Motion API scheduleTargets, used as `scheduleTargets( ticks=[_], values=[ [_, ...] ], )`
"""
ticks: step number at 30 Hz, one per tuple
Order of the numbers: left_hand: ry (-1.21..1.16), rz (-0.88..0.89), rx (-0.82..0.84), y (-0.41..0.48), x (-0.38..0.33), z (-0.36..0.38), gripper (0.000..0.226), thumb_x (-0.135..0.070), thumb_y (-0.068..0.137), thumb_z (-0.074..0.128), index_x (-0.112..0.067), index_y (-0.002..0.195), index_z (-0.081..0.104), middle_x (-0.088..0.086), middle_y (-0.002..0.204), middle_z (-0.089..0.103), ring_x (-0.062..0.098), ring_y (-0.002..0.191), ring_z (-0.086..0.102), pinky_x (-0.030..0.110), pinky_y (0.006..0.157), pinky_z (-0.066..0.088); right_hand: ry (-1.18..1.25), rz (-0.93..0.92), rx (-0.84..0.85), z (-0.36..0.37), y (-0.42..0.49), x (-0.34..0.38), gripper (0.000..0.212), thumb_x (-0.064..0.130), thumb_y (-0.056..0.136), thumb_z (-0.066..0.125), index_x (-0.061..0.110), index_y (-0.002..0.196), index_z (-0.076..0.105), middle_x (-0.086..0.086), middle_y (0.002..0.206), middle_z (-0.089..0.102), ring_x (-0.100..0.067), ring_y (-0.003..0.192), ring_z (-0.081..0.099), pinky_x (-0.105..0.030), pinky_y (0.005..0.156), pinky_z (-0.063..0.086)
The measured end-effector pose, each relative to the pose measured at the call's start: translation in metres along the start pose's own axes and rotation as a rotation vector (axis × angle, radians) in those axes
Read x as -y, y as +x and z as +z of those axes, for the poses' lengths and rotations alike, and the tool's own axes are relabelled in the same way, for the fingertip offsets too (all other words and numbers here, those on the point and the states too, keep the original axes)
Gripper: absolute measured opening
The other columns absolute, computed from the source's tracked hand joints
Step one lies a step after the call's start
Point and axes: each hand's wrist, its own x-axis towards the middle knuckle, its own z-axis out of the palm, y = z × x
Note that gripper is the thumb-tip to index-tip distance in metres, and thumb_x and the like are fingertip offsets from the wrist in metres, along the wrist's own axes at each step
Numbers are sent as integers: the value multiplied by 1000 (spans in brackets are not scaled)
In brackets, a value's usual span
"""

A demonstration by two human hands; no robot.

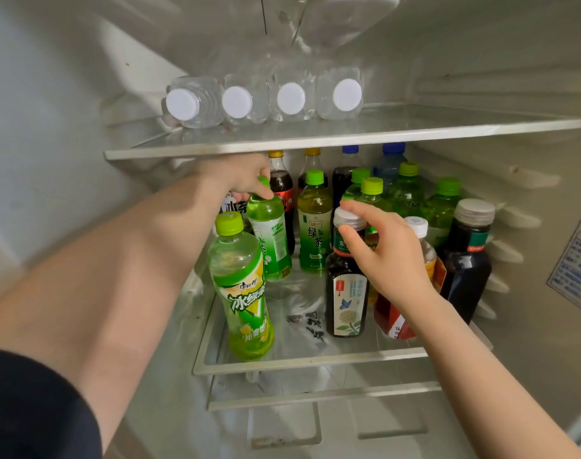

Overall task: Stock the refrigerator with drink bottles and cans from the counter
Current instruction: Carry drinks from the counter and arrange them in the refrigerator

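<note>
Both my arms reach into the open refrigerator. My left hand (239,175) grips the green cap of a green tea bottle (271,241) that stands tilted on the middle glass shelf (302,361). My right hand (387,250) pinches the neck of a dark tea bottle (345,299) with a white cap, which stands near the shelf's front. A large green iced-tea bottle (242,289) stands at the front left of the shelf, beside my left forearm.
Several more bottles crowd the back and right of the middle shelf: green tea (314,226), cola (282,187), blue-capped drinks (390,164), another dark bottle (466,260). Several water bottles (262,101) lie on the upper shelf (348,137). A small wrapper (307,321) lies at mid-shelf.
</note>
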Motion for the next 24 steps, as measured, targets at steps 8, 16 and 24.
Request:
scheduleTargets(
  ticks=[8,16,24],
  values=[
    [-3,96,-71,11,-2,6,47,-29,83,72,-19,124,52,16,133,51,29,91,66,40,75,56,2,-10,-25,3,0,0,38,29,91,59,25,128,57,7,122,63,-12,110,53,-23,89,38],
    [24,92,-81,18,4,10,76,-26,62,88,-17,129,52,7,134,52,27,119,51,28,95,42,11,-18,-59,7,-2,1,35,26,91,59,22,126,59,8,119,63,-10,107,53,-20,88,34],
    [88,133,-224,20,5,19,71,-46,58,85,-17,116,60,5,113,62,25,100,57,32,83,48,16,-7,-56,9,-3,2,35,26,91,58,23,126,58,15,115,59,-8,107,52,-19,88,34]
  ],
)
